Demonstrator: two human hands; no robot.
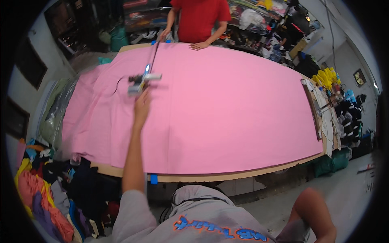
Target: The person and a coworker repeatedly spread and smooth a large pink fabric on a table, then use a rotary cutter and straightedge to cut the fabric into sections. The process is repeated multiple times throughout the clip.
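My left arm reaches far across a large sheet of pink fabric point(239, 113). At its end, my left hand point(142, 99) is closed on the near side of a small grey machine with a black cord, which looks like a rail-guided cloth cutter point(139, 83). A narrow metal rail point(153, 58) runs from the machine to the table's far edge. My arm hides part of the rail's near stretch. A blue clamp point(154, 179) sits at the near table edge. My right arm is bent at the lower right, its hand out of sight.
Across the table, a person in a red shirt point(202, 20) has one hand at the rail's far end and the other flat on the fabric. Piled clothes point(48, 202) lie at left. A long dark bar point(311, 109) and yellow gloves point(326, 77) are at the right end.
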